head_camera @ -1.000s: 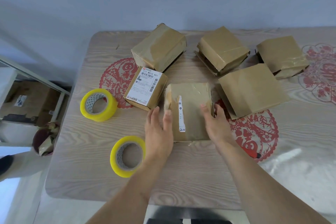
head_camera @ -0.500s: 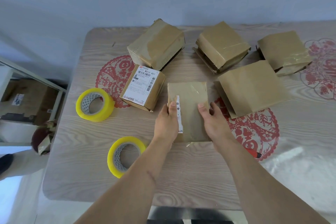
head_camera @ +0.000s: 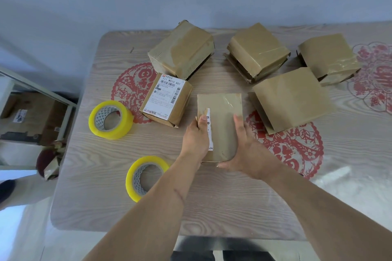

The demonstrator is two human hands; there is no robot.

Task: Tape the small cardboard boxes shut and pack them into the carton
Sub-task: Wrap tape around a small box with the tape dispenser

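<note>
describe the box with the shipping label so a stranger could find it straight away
Start at the wooden table and find the red paper-cut design on its left part. The labelled box lies on that design's right edge, right of the farther yellow tape roll. Only it carries a large white label with barcodes.

1. A single head-worn camera looked forward and steeply down from above the near edge of the wooden table (head_camera: 212, 207).
2. It sat close, forearms entering from below.
3. The wide lens bowed the tabletop's edges.
</note>
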